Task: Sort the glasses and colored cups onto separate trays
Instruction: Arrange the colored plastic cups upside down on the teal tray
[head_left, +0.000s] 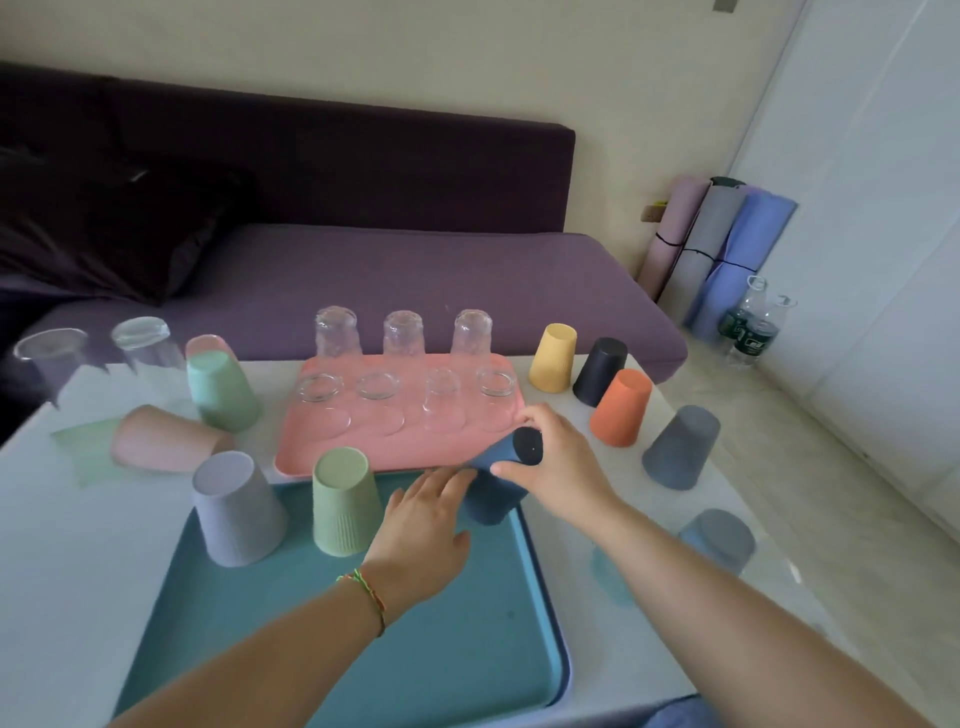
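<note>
My right hand (558, 462) grips a dark blue cup (498, 480), upside down and tilted, at the far right corner of the teal tray (441, 649). My left hand (423, 525) lies flat beside it, fingertips touching the cup's side. A lilac cup (236, 509) and a green cup (344, 501) stand inverted on the teal tray. Beyond it, the pink tray (363, 447) holds several clear glasses (337, 332). Two more glasses (145, 345) stand at the table's far left.
Loose cups sit on the white table: green (221, 389) and pink (161, 439) on the left; yellow (555, 357), black (601, 371), orange (622, 408), and two grey-blue (681, 447) on the right. A purple sofa (415, 270) lies behind, bottles (748, 325) on the floor.
</note>
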